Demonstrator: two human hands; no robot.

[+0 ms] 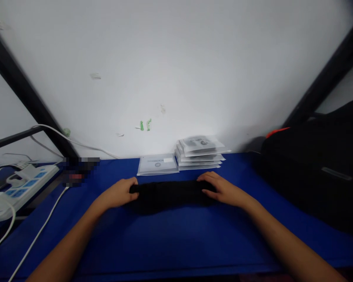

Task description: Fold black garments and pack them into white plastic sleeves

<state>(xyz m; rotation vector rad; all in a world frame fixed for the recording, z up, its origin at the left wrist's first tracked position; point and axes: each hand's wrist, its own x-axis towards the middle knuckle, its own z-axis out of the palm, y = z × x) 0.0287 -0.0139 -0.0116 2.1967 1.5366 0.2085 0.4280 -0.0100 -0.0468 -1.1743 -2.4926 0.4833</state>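
Right now, the black cloth (169, 196) stretches across between the two hands, over the blue counter (170, 243). At its left end, the left hand (125, 192) has it pinched, thumb and fingers closed on the edge. Over at the other end, the right hand (214, 188) grips it too, fingers curled only partway and thumb against the fabric. So the cloth sits inward of both hands, its lower edge sagging a little. Just beyond it lies a flat clear packet (158, 164), beside a stack of similar packets (200, 150) close to the white wall (179, 70).
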